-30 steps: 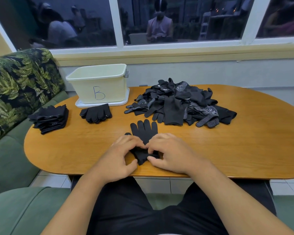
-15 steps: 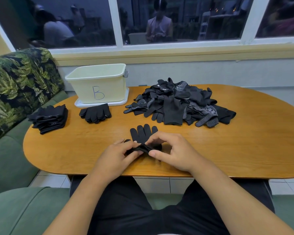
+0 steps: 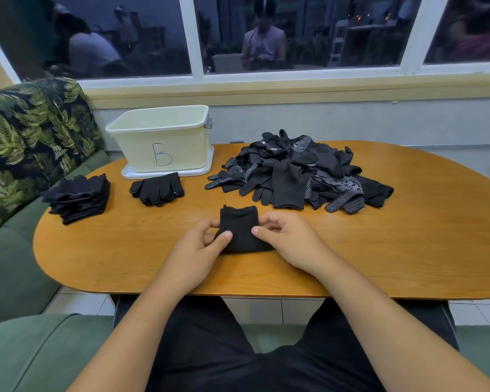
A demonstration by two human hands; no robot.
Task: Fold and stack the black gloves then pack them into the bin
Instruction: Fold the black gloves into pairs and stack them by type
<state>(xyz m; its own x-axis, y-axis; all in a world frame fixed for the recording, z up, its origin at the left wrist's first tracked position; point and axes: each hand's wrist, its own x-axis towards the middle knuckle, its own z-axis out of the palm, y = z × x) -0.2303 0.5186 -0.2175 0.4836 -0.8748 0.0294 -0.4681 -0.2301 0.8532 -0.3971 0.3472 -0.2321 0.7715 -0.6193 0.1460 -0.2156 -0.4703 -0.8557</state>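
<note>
Left hand [image 3: 198, 246] and right hand [image 3: 290, 240] each pinch one side of the folded glove [image 3: 239, 232] with curled fingers. It lies flat on the counter [image 3: 408, 250], well in front of the bin [image 3: 160, 142].

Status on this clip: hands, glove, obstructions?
Left hand pinches glove at left edge, right hand at right. Glove folded, on table. Nothing blocks bin.

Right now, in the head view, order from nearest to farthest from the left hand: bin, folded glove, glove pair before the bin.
1. folded glove, pinched by the left hand, centre.
2. glove pair, ahead, leftward.
3. bin, behind that pair.
</note>
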